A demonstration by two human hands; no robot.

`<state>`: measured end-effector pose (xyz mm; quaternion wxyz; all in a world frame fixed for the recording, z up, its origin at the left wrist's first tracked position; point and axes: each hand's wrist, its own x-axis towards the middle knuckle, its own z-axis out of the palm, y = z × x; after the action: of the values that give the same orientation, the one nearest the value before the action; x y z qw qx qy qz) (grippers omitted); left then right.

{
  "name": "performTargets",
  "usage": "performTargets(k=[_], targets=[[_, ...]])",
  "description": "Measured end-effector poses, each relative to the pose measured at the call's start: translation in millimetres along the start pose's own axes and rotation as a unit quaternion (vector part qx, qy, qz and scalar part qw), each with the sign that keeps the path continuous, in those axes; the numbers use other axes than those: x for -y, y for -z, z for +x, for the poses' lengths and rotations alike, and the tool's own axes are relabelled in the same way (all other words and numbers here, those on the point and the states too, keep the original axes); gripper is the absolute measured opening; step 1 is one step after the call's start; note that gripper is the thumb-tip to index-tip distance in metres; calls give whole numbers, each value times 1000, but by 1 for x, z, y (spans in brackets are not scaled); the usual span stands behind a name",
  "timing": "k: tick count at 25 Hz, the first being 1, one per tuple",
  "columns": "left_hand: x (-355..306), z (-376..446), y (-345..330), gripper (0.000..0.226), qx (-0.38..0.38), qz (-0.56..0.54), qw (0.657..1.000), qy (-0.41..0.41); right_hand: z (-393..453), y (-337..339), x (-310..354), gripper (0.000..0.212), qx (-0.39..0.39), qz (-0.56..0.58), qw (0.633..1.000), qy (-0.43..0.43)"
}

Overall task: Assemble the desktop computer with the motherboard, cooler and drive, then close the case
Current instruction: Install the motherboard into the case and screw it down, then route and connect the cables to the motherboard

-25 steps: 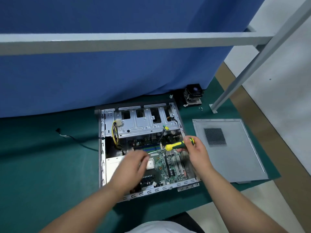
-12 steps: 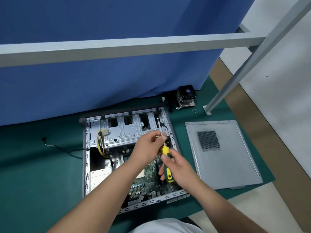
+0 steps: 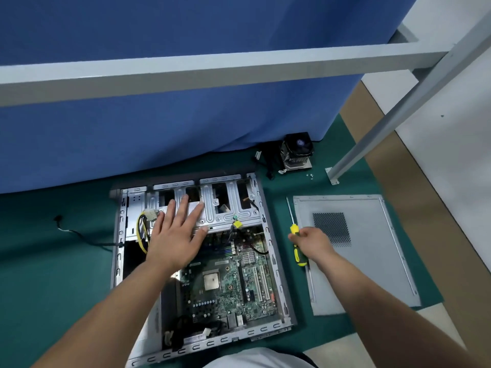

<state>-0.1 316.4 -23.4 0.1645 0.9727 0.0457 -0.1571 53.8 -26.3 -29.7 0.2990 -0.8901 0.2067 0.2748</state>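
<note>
Head view shows my left hand (image 3: pixel 175 235) flat, fingers spread, on the drive cage (image 3: pixel 225 208) above the seated motherboard (image 3: pixel 233 282), my right hand (image 3: pixel 312 241) gripping the screwdriver (image 3: pixel 297 243) beside the case (image 3: pixel 276 261); next I'd fetch the cooler (image 3: pixel 296 152).

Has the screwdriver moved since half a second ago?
Yes. The screwdriver, gripped by the right hand, has gone rightward out of the case and now lies along the left edge of the side panel.
</note>
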Motion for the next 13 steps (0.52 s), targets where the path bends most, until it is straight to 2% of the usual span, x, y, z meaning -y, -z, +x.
performTargets(k=[5,13], targets=[[3,5,-10,63,-29,40,999,13,33,-22,-13,20,4,-109,994,-32],[5,6,-13,63,-25,41,999,12,35,-43,-13,41,-21,-146,988,-39]])
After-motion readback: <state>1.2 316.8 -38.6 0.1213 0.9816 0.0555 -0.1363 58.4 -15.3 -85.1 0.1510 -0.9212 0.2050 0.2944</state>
